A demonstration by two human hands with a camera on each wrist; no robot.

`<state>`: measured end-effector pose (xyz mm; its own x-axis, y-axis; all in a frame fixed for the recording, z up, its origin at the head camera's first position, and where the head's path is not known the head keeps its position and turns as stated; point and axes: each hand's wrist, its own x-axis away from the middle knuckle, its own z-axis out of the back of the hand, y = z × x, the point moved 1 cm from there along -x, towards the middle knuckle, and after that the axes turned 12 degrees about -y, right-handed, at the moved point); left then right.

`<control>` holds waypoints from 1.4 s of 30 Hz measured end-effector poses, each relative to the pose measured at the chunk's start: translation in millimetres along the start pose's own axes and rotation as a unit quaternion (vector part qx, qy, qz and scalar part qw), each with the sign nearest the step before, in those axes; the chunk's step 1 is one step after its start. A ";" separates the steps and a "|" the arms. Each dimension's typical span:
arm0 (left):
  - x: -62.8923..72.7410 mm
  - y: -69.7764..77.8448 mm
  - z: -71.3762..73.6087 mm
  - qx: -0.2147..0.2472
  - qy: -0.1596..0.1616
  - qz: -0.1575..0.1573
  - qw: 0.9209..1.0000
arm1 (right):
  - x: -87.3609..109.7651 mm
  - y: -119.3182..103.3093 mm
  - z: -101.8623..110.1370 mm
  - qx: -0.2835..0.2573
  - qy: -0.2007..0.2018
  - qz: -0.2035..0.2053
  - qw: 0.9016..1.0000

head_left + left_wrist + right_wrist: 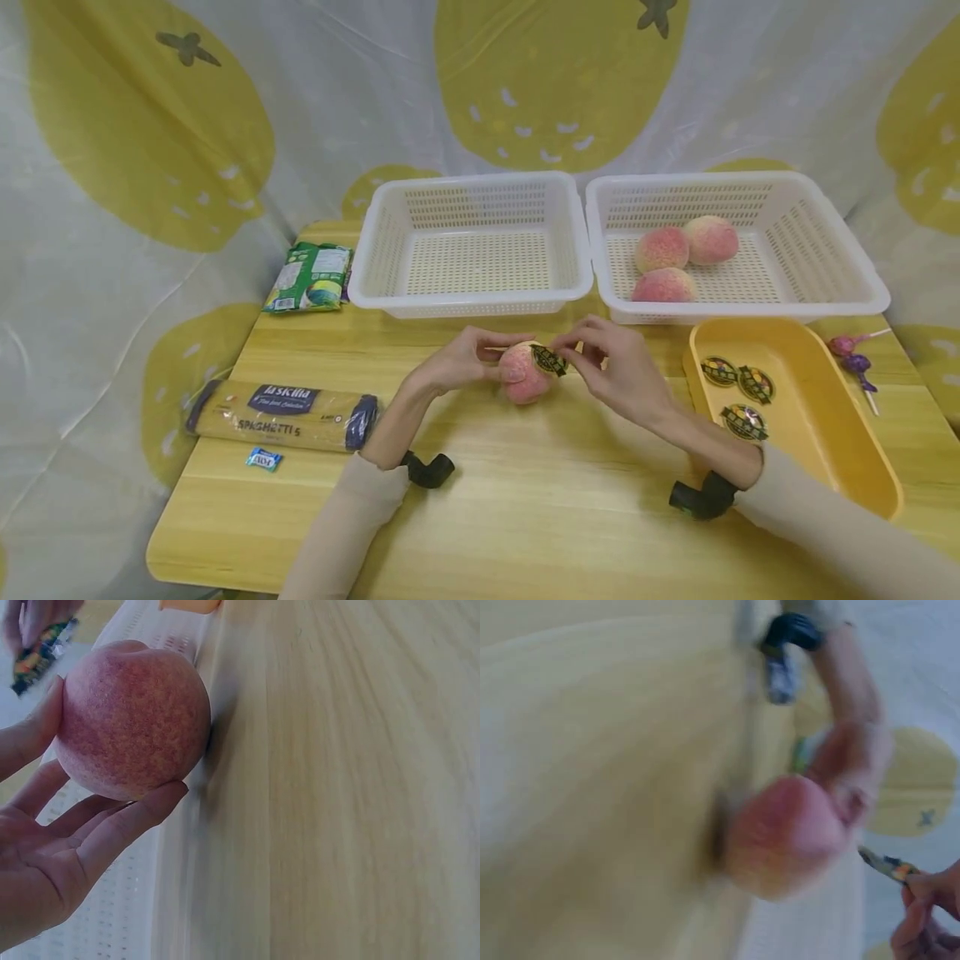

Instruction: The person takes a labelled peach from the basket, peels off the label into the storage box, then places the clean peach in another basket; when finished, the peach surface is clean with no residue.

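My left hand holds a pink and yellow peach between thumb and fingers, over the wooden table. The left wrist view shows the thumb at one side of the peach and fingertips beneath it. With thumb and fingertips, my right hand pinches a dark sticker with green and gold print. In the head view the sticker overlaps the peach's right side. The right wrist view, which is blurred, shows a gap between the sticker and the peach.
Behind the hands stands a white basket; a second white basket at right holds three peaches. A yellow tray holds three stickers. Lollipops lie right; spaghetti, a small blue packet and a green bag lie left.
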<state>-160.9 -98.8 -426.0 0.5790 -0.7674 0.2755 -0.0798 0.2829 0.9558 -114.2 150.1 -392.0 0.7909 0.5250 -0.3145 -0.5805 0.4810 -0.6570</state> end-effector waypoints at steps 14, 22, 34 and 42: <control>2.8 4.1 -0.2 -0.001 -0.001 -0.003 1.000 | 42.3 29.8 117.3 -0.092 -0.102 -0.188 0.972; 3.2 4.2 -1.2 -0.006 0.002 0.000 1.000 | 93.3 75.9 161.8 -0.053 -0.149 -0.207 0.965; -0.9 11.4 -0.9 -0.037 0.010 -0.012 0.999 | 149.6 116.1 163.1 -0.117 -0.328 -0.201 0.916; 1.4 9.1 -2.3 -0.019 0.005 -0.006 1.000 | 160.2 120.3 149.3 -0.192 -0.368 -0.144 0.899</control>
<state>-159.0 -96.0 -417.2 0.5880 -0.7653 0.2619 -0.0416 0.2947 0.9547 -86.3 396.9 -419.2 0.4742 0.8073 0.3513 -0.1519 0.4680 -0.8706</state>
